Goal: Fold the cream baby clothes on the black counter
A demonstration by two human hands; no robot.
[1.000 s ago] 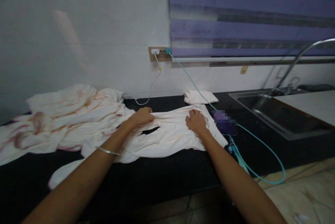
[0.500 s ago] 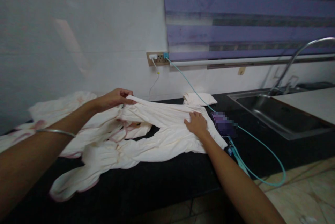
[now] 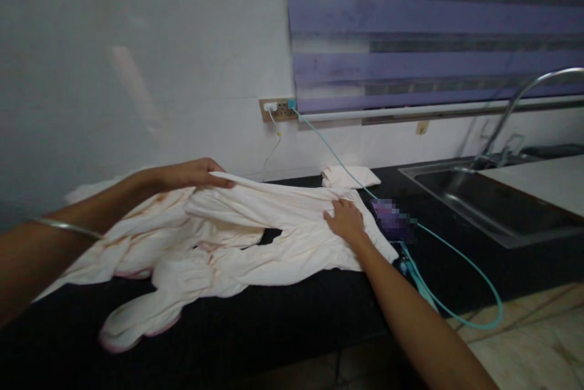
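Cream-white pants (image 3: 292,244) with gathered, ruffled leg ends lie across the black counter, waistband to the right. My left hand (image 3: 201,174) pinches the upper edge of the far leg and lifts it a little off the counter. Spread over the waist part, my right hand (image 3: 347,219) lies flat with its fingers apart, pressing the cloth down. More cream cloth (image 3: 155,226) with brownish marks and pink edging lies at the left, partly hidden behind my left forearm. A silver bangle sits on my left arm.
A folded cream cloth (image 3: 350,176) lies against the wall. Right of the pants are a purple blurred device (image 3: 390,219) and a teal cable (image 3: 460,250), running from the wall socket (image 3: 278,109). Farther right is a steel sink (image 3: 456,195) with a curved faucet (image 3: 506,104).
My left hand has moved slightly left along the far leg, drawing it outward, and the gap between the legs looks smaller. My right hand stays on the waist part.
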